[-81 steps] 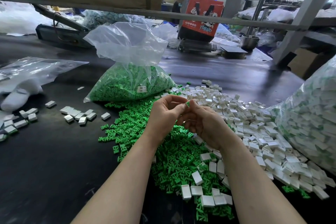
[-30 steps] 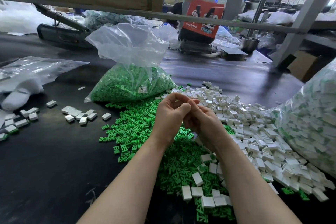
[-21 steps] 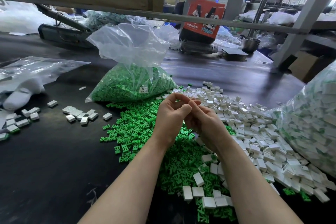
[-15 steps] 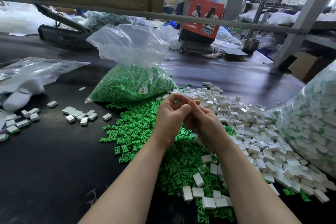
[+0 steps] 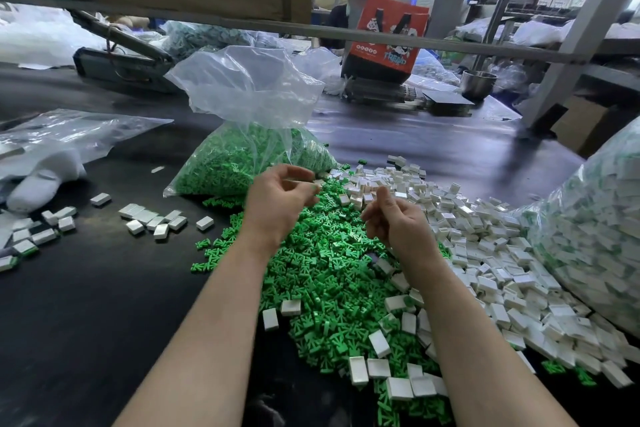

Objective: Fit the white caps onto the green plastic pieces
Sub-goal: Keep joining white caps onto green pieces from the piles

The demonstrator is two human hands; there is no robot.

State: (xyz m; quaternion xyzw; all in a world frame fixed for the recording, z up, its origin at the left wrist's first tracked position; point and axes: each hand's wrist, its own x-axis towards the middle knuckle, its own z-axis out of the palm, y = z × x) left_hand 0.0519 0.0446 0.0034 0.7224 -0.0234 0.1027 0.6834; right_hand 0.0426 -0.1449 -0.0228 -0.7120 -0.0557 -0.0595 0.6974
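The left hand [image 5: 280,199] pinches a small green-tipped piece over the green plastic pieces [image 5: 322,274], while the right hand [image 5: 394,218], fingers curled and seemingly holding nothing, is nearer to the white caps [image 5: 460,232] lying just to its right.

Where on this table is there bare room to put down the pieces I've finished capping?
Bare dark table lies left of your left forearm, bordered by the loose green pieces and the small row of white caps. Another open stretch lies beyond the white cap pile, toward the metal cup. Between and right of your arms it is crowded.
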